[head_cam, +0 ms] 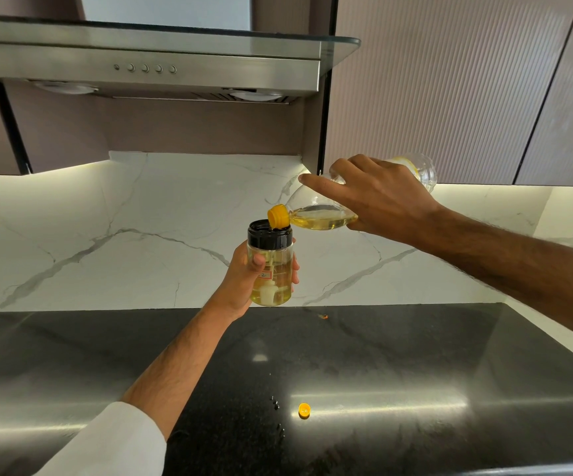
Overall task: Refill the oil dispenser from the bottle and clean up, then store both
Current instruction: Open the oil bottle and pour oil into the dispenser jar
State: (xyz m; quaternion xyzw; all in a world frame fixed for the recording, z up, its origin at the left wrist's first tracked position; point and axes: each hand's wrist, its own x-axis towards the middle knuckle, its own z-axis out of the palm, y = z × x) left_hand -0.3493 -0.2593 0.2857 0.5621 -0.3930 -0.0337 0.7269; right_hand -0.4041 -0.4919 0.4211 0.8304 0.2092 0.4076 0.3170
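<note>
the right hand (pixel 378 201) gripped the oil bottle (pixel 326 214) tilted, neck down-left over the dispenser (pixel 271 266), held upright in the left hand (pixel 244 280) above the surface (pixel 415 372); its label unreadable

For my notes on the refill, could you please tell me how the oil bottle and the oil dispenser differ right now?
The oil bottle is tipped nearly flat in the right hand; the oil dispenser stands upright in the left hand. The bottle's neck piece is yellow; the dispenser's collar is black. Both are clear and hold yellow oil above the dark countertop.
</note>
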